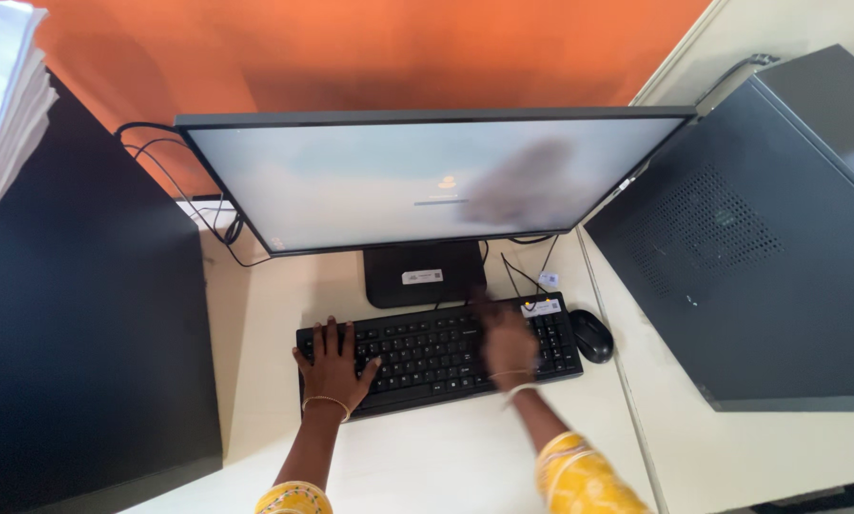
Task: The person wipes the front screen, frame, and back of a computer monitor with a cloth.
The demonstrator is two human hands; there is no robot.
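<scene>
Now, from the head view, I see my left hand (333, 366) resting flat on the left end of the keyboard (436, 354), fingers spread, gripping nothing. My right hand (508, 345) is blurred over the keys' right half; I cannot tell how its fingers stand. The keyboard lies on the desk (446, 457), just before the monitor (427, 176), with the mouse (593, 335) just beside its right end.

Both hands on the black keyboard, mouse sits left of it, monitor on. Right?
Not quite. The mouse sits to the right of the black keyboard, not left; the head view shows it. The left hand and right hand are on the keys, and the monitor is on.
</scene>
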